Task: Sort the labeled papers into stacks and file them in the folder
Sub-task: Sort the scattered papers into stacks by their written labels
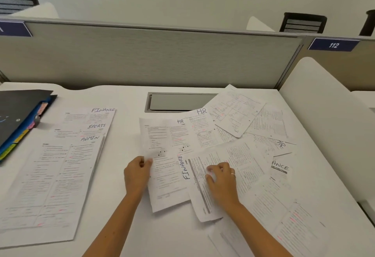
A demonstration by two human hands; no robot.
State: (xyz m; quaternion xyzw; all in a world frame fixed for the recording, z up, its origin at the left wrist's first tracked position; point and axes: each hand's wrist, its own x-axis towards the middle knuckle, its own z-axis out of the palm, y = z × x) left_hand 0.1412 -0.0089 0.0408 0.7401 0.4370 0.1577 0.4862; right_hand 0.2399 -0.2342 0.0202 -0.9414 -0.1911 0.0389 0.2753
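The HR sheet (162, 155) lies between the hands, its left edge pinched by the left hand (137, 173), thumb on top and fingers curled round the edge. Just right of it, the right hand (222, 181) rests with curled fingertips pressing on a FINANCE sheet (215, 177) that lies turned sideways over the pile; whether it grips that sheet or only pins it I cannot tell.

Beyond and to the right of the right hand spreads the unsorted heap (253, 131): more HR pages, another partly covered FINANCE page and several whose labels do not show, all overlapping at odd angles.

Well left of the left hand sit the sorted papers (60, 175), fanned so the labels FINANCE, SPORTS and ADMIN read one above another. Farther left still, at the counter (121, 226) edge, the folder (18, 114) lies with coloured tabs showing.

By my judgement sorting is under way but far from done: much of the paper is loose, and filing has yet to start.
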